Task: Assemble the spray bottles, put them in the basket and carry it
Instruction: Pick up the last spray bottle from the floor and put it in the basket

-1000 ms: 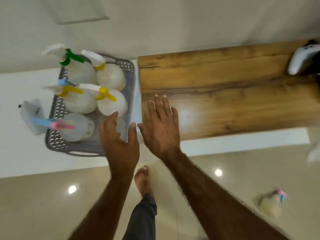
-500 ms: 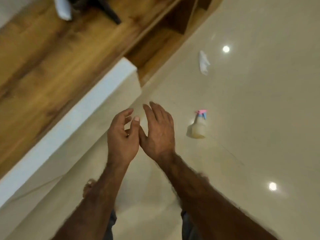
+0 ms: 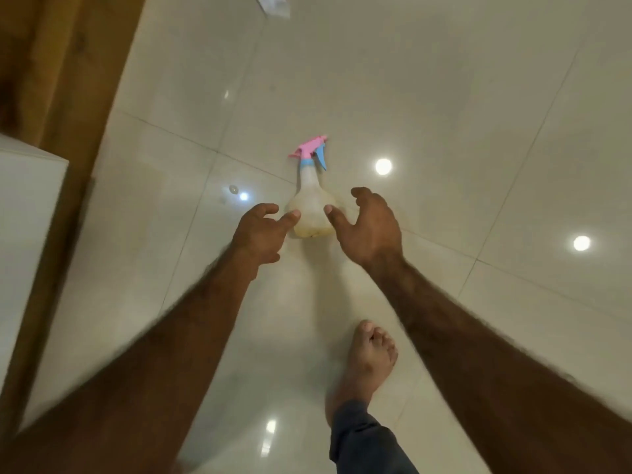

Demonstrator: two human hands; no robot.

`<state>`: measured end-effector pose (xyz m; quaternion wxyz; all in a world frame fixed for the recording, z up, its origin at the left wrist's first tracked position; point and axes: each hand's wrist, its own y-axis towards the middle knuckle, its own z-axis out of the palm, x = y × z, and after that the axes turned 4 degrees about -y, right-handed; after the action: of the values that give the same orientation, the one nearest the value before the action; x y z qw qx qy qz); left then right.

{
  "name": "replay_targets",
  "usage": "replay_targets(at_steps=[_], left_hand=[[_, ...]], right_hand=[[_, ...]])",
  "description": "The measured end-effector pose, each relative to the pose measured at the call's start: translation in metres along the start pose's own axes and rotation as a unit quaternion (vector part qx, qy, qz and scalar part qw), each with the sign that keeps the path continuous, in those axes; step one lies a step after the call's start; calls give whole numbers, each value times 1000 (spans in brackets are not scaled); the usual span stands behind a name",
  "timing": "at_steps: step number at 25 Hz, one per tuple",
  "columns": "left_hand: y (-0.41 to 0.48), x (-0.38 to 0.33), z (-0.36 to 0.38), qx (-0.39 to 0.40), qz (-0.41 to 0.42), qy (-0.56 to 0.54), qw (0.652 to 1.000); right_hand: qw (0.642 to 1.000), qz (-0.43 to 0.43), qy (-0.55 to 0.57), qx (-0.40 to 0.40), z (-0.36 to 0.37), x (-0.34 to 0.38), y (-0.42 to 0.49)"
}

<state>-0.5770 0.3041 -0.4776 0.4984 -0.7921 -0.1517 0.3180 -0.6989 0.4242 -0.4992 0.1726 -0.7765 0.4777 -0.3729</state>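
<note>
A translucent spray bottle [image 3: 310, 203] with a pink and blue trigger head lies on the glossy tiled floor, head pointing away from me. My left hand [image 3: 261, 230] hovers at the bottle's left side with fingers curled and apart. My right hand [image 3: 369, 224] is at its right side, fingers spread, thumb tip over the bottle's body. Neither hand grips it. The basket and the other bottles are out of view.
A wooden panel [image 3: 51, 63] and a white block [image 3: 24, 213] run along the left edge. My bare foot [image 3: 366, 364] stands on the floor [image 3: 444, 97] below the bottle. A small white scrap [image 3: 273, 3] lies at the top. Ceiling lights reflect in the tiles.
The view has swung from the basket on the table to the floor. Both hands have come down beside the fallen bottle, which is now much nearer.
</note>
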Motion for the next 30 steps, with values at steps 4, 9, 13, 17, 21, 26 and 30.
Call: replay_targets(at_steps=[4,9,13,17,21,26,30], left_hand=[[65,18,18,39,-55,-38,997],[90,15,24,89,-29,-116,989],[48,18,-5,99,-13,-141,985],[-31,-1,-68,129,27,-179,975],[-120,-22,-161,123,114,-162,972],[-234,-8,-295,38,194,-215,956],[-301,41,-403,-17,229,-282,932]], right_hand=[[990,76,101,61,33,-22,48],[964,80,203,149,40,-17,73],[971,27,192,137,26,2,36],[977,-30,176,117,-10,58,-34],[982,-116,125,84,-47,143,-112],[966,-227,98,79,-62,273,-223],[943,-315,60,88,-39,369,-309]])
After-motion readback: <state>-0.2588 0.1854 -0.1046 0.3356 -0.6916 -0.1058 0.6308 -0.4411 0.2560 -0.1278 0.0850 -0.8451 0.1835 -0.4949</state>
